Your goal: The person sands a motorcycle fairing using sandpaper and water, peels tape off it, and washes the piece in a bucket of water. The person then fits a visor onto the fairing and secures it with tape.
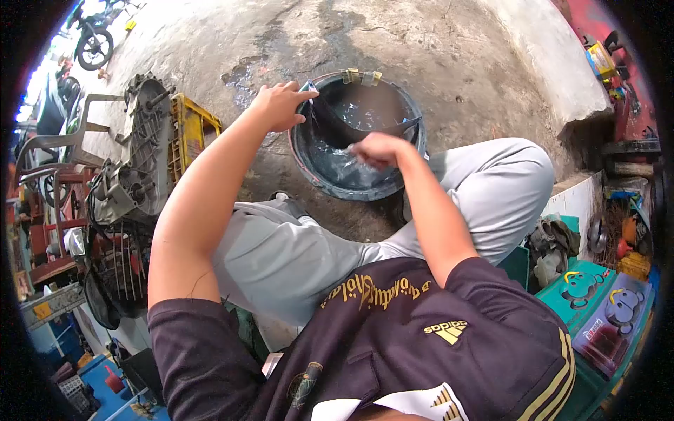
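A black shirt (414,337) is near; farther, the half-open left hand (275,107) touches a dark panel (327,123) (hold it steady!) in the tub (365,194); the right hand (379,149) curls, grip too blurry to tell.

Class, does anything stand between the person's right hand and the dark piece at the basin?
Nothing visible does: the right hand, blurred, is right by the lower edge of the dark piece. Whether they touch is unclear.
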